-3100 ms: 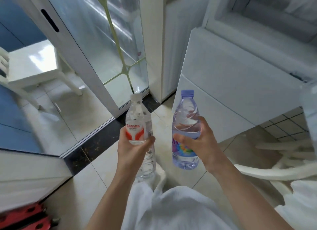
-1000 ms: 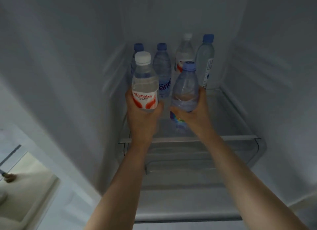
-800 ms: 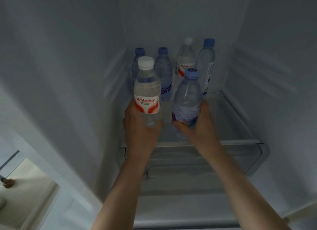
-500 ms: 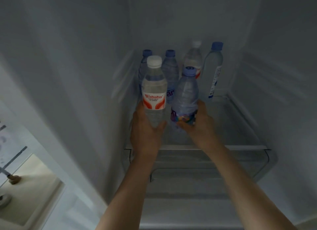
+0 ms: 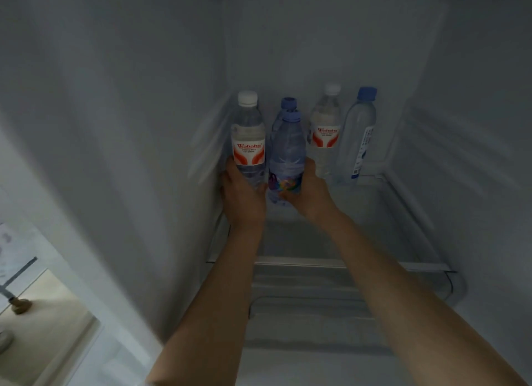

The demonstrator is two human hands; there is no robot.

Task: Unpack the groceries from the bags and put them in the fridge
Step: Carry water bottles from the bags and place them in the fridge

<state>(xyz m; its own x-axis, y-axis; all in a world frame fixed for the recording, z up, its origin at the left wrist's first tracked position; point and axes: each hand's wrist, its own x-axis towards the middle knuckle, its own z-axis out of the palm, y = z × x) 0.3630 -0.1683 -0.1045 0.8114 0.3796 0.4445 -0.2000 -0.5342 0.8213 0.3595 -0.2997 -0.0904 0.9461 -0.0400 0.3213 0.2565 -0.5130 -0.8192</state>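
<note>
L hand (image 5: 243, 197) grips Wahaha bottle (image 5: 248, 143), R hand (image 5: 309, 194) grips blue-cap bottle (image 5: 287, 158), both upright w/ fingers curled round, at fridge shelf (image 5: 374, 213).

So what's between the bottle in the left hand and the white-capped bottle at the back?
In the head view, the blue-capped bottle gripped by the right hand stands there, with another blue cap peeking behind it.

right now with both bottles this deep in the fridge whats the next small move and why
Probably lower both bottles onto the glass shelf and let go. The left hand grips the red-label bottle by the left wall; the right hand grips the blue-cap bottle beside it. Both are upright, just ahead of the back-row bottles; whether their bases touch the shelf is hidden.
</note>
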